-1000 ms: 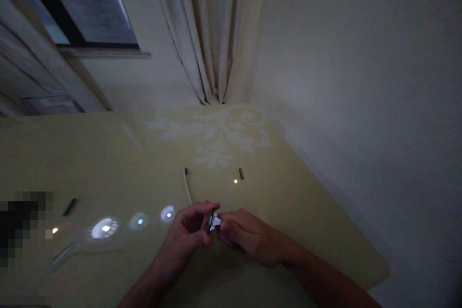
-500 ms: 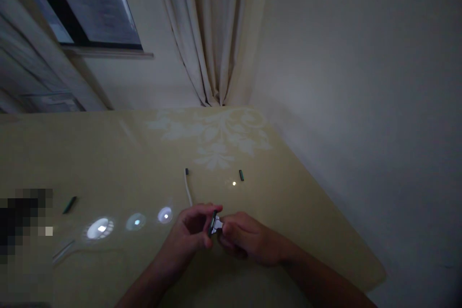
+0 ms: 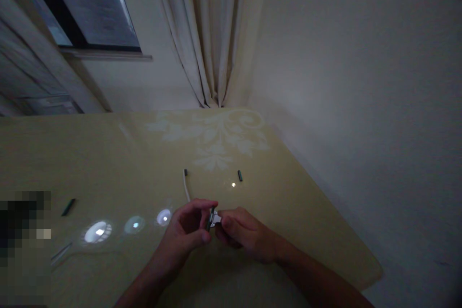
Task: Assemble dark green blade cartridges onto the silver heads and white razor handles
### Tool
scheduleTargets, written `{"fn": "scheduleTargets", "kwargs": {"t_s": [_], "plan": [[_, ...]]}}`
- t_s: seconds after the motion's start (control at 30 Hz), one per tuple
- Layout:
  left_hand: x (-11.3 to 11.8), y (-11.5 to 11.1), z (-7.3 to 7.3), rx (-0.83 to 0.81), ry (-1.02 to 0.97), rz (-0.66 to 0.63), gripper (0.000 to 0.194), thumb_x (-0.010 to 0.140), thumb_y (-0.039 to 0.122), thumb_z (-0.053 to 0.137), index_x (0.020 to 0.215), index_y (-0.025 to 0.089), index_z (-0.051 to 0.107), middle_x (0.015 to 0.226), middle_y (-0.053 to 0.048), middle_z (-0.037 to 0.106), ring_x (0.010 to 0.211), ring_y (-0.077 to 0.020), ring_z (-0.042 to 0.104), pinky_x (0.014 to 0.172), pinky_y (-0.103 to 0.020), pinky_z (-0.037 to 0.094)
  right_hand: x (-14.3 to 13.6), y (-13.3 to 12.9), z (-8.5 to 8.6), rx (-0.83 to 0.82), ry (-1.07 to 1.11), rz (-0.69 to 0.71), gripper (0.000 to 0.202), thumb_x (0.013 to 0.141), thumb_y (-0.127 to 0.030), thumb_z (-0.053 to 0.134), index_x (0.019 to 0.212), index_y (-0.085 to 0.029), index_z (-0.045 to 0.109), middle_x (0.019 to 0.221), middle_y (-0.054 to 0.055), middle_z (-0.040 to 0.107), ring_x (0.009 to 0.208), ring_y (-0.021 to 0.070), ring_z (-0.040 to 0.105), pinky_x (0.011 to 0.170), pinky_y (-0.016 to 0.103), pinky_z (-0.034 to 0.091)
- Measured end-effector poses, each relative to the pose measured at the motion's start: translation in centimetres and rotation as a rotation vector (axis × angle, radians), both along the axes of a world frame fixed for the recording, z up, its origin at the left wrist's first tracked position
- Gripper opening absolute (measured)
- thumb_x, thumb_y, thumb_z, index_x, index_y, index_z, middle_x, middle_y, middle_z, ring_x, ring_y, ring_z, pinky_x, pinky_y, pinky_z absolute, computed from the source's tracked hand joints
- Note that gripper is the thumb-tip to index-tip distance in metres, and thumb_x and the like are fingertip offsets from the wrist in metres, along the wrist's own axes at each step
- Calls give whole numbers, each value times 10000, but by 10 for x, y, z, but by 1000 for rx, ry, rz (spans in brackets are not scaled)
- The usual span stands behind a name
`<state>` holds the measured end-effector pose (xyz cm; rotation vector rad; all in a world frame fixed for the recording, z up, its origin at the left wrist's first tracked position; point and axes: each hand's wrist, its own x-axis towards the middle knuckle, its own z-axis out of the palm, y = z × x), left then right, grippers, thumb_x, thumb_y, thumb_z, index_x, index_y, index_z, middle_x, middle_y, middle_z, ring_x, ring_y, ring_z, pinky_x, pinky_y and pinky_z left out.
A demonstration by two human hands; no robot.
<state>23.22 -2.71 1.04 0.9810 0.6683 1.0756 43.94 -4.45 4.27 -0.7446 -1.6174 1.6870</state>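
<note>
In the head view, my left hand pinches a narrow dark green razor head by its two ends, between thumb and forefinger. A white flared razor handle meets the back of that head. My right hand is closed round the handle, hiding most of it. Both hands are just above the table, fingertips close together. Beyond my left hand lies a toothbrush with a white handle and dark bristles, its lower end hidden. A small dark green strip, like a razor head, lies past my right hand.
Another dark green strip lies on the left of the glossy yellowish table. A thin pale object is near a blurred-out dark patch at far left. Wall runs along the table's right side; a curtain hangs behind.
The view shifts slightly. Both hands keep hold of the razor parts, and the head stays against the white handle with hardly any change.
</note>
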Motion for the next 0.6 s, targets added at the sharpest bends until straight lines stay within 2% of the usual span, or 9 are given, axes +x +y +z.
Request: {"fn": "scheduleTargets", "kwargs": {"t_s": [0.1, 0.23, 0.4, 0.6], "plan": [[-3, 1, 3, 18, 17, -20, 496, 625, 470, 1033, 1067, 308, 878, 686, 37, 572, 670, -119, 551, 641, -202, 453, 2, 0, 0, -36, 0, 2, 611, 1100, -699, 425, 847, -167, 589, 659, -39, 426, 577, 105, 374, 530, 244, 290], [-6, 3, 8, 65, 58, -72, 518, 618, 441, 1042, 1093, 312, 881, 661, 45, 542, 651, -115, 526, 632, -201, 444, 4, 2, -2, -68, 43, 47, 570, 1106, -655, 456, 885, -157, 623, 674, -37, 444, 565, 98, 366, 523, 240, 291], [-5, 3, 12, 88, 42, -73, 479, 614, 430, 1046, 1055, 330, 888, 709, 37, 548, 690, -127, 561, 660, -217, 467, 5, 3, -1, -28, 83, 93, 573, 1095, -650, 472, 864, -151, 632, 665, -37, 450, 563, 96, 373, 531, 238, 298], [-5, 3, 14, 105, 73, -19, 461, 618, 446, 1041, 1029, 302, 893, 698, 32, 542, 693, -128, 549, 641, -208, 448, 6, 4, 2, -11, 89, 60, 549, 1099, -618, 479, 861, -146, 628, 649, -51, 411, 555, 92, 345, 529, 239, 282]]}}
